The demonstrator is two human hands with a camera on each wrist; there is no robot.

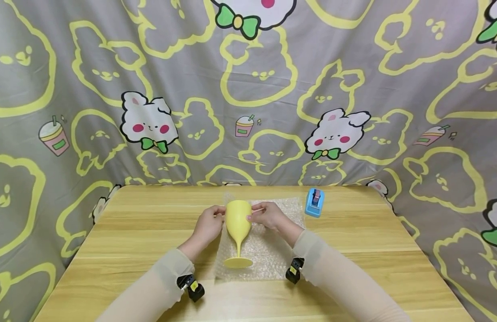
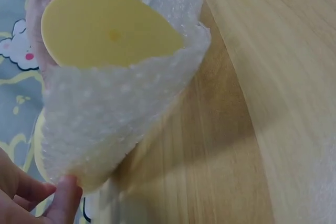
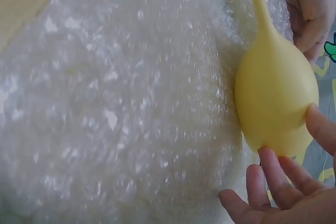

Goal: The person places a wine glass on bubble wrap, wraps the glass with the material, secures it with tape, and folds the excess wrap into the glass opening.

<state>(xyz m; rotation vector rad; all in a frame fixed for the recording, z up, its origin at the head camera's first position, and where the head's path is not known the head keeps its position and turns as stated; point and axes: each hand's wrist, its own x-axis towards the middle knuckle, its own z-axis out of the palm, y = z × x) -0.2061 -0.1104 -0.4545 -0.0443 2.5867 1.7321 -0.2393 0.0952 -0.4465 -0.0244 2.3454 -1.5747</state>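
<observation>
A yellow goblet (image 1: 238, 220) lies on a sheet of bubble wrap (image 1: 272, 252), its foot toward the person and its bowl toward the back. My left hand (image 1: 208, 223) is at the left of the bowl. In the left wrist view its thumb and fingers pinch the edge of the bubble wrap (image 2: 105, 108), which rises over that side of the goblet and partly hides it, leaving the round foot (image 2: 110, 30) showing. From the right, my right hand (image 1: 270, 217) holds the bowl near the rim, thumb on the side of the goblet (image 3: 275, 93) and fingers spread by the rim.
A blue tape dispenser (image 1: 314, 203) stands at the back right, just beyond the wrap's corner. The wooden table (image 1: 144, 232) extends to both sides and ends at a grey patterned curtain (image 1: 260, 116). A black camera mount sits on each wrist.
</observation>
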